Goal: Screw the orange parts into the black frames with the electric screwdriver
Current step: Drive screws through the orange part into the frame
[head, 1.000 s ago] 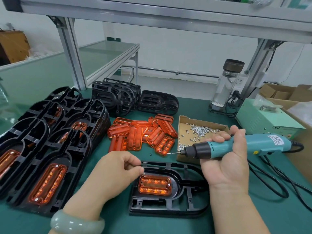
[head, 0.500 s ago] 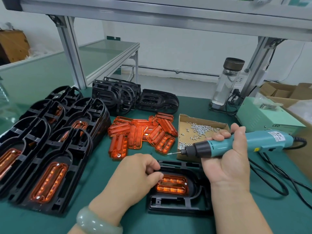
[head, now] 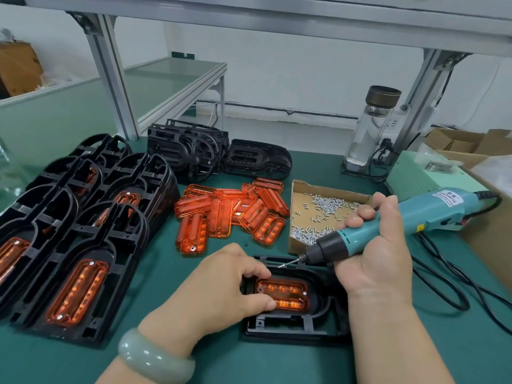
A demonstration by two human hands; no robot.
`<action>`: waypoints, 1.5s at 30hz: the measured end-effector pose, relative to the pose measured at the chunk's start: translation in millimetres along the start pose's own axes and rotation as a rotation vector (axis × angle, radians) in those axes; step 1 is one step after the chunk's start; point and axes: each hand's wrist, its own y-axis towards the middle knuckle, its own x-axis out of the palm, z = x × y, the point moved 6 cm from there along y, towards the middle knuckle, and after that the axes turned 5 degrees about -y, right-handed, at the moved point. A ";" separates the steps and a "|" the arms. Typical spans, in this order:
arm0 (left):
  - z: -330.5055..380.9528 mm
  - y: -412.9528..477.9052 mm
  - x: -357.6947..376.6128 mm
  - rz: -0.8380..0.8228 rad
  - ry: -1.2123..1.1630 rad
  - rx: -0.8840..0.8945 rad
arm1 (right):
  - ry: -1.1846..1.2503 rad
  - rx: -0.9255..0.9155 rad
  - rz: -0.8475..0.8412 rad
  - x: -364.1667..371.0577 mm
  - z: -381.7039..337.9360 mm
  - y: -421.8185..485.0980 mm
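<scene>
A black frame (head: 293,327) lies on the green mat in front of me with an orange part (head: 288,292) seated in it. My left hand (head: 221,286) grips the frame's left end, thumb pressing on the orange part's near edge. My right hand (head: 371,245) grips the teal electric screwdriver (head: 415,214); its bit carries a screw and points down-left, just above the frame's far edge. A screw head shows at the part's right end. Loose orange parts (head: 232,214) lie in a heap behind.
Assembled black frames (head: 83,245) with orange parts are stacked at left; empty black frames (head: 216,156) stand at the back. A cardboard tray of screws (head: 324,209), a glass bottle (head: 371,126), a green power box (head: 415,173) and cables (head: 457,286) fill the right side.
The frame has slid to the right under my left hand, which now holds its left end. The screwdriver has tilted down, bringing its bit close to the frame.
</scene>
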 end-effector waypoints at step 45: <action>-2.8 -1.1 -1.2 -0.022 0.002 -0.007 | -0.298 -0.184 -0.288 31.2 16.6 -25.0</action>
